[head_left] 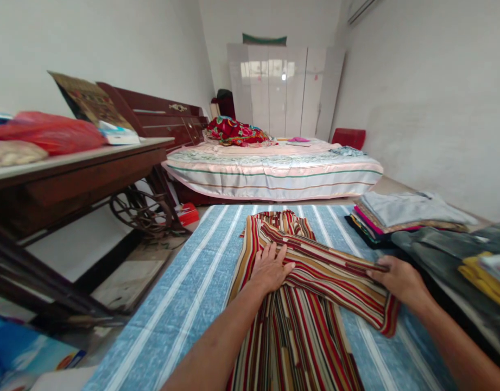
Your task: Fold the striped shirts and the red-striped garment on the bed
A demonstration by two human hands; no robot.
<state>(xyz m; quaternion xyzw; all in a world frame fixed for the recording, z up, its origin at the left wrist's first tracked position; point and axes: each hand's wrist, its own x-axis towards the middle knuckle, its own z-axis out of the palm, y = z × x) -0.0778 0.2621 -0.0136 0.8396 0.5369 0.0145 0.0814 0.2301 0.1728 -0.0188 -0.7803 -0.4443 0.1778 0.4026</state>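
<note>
A striped long-sleeved shirt point(290, 326) in red, brown, cream and black lies on a blue cloth with white stripes point(192, 304). One sleeve point(335, 266) crosses over the body of the shirt and reaches out to the right. My left hand point(271, 267) rests flat with fingers spread on the shirt near the sleeve's upper end. At the sleeve's far part, my right hand point(398, 279) pinches its upper edge between thumb and fingers. The shirt's collar point(280, 218) points away from me.
Folded clothes point(412, 212) are stacked at the right, beside dark trousers point(449, 250) and a yellow garment point(483, 279). A table with an iron wheel point(135, 209) stands at the left, carrying a red plastic bag point(50, 133). Behind is a bed point(270, 174), then a white wardrobe point(286, 92).
</note>
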